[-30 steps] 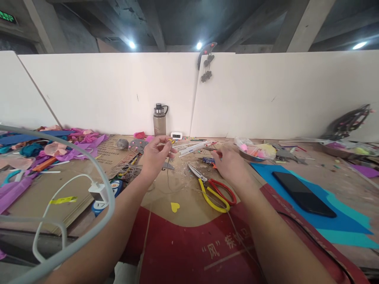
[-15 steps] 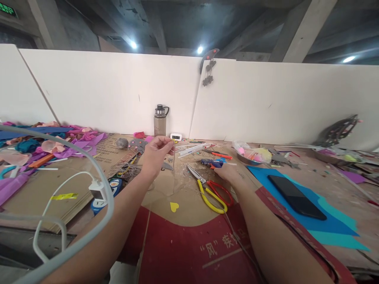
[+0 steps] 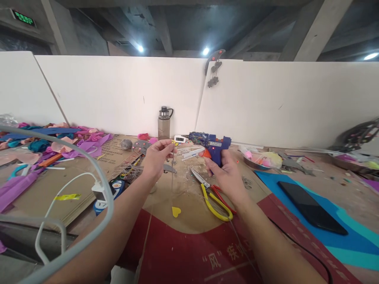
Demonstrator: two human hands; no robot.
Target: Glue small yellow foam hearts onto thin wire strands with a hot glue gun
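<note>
My right hand [image 3: 226, 173] is wrapped round the handle of a blue hot glue gun [image 3: 215, 148] with an orange trigger. Its nozzle points left, towards my left hand [image 3: 158, 157]. Between the thumb and fingertips of that left hand is a small yellow piece [image 3: 174, 142]; its shape is mostly hidden. A thin strand seems to hang below the fingers. On the cardboard below lies a yellow heart cutout [image 3: 176, 212]. Scissors [image 3: 211, 195] with one yellow and one red handle lie open beneath my right hand.
White glue sticks [image 3: 192, 153], a small digital clock [image 3: 179, 139] and a bottle [image 3: 164, 124] stand or lie behind my hands. A phone [image 3: 310, 207] rests on blue sheets at right. Crumpled coloured material [image 3: 59, 144], a tape measure [image 3: 118, 187] and a looping grey tube [image 3: 110, 197] are at left.
My right hand has lifted the glue gun off the table and brought it up and left, near my left hand. The left hand keeps its pinch. The view has shifted slightly.
</note>
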